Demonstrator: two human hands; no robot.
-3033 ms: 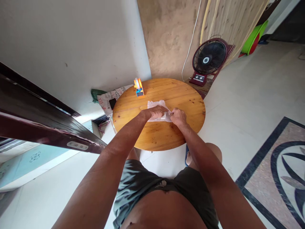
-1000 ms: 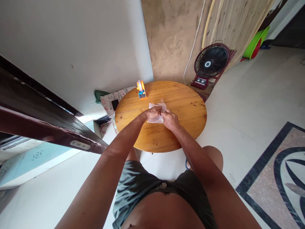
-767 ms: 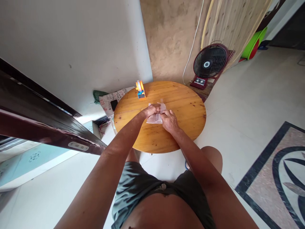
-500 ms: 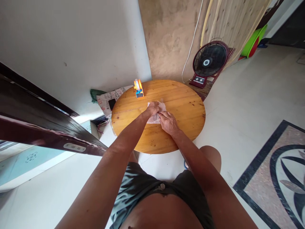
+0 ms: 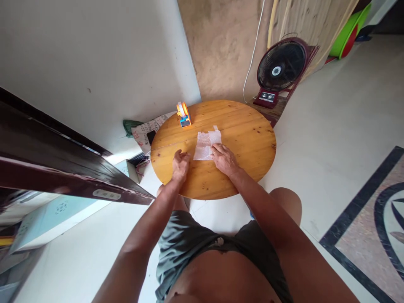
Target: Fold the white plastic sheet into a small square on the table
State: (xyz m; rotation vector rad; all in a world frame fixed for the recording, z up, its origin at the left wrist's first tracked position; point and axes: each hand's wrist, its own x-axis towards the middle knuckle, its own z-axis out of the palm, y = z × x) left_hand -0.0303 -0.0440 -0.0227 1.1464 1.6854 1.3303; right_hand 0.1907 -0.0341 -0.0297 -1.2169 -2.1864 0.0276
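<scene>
A pale, translucent sheet of bubble wrap lies flat on the round wooden table. A small strip of clear tape sticks out past its far edge. My right hand rests with its fingers stretched over the lower right side of the sheet. To the left of the sheet, and apart from it, my left hand hovers low over the wood. Its fingers are loosely bent and spread, with nothing seen in them. At the table's far left edge stands an orange and blue tape dispenser.
A dark red fan stands behind the table on the right. On the left are a dark wooden door frame, a printed sack and a dark phone-like object. A white cord hangs down the wall panel.
My left hand has let go and moved left and nearer to me, off the bubble wrap. My right hand stays at the sheet, now flatter. The view has shifted slightly.
</scene>
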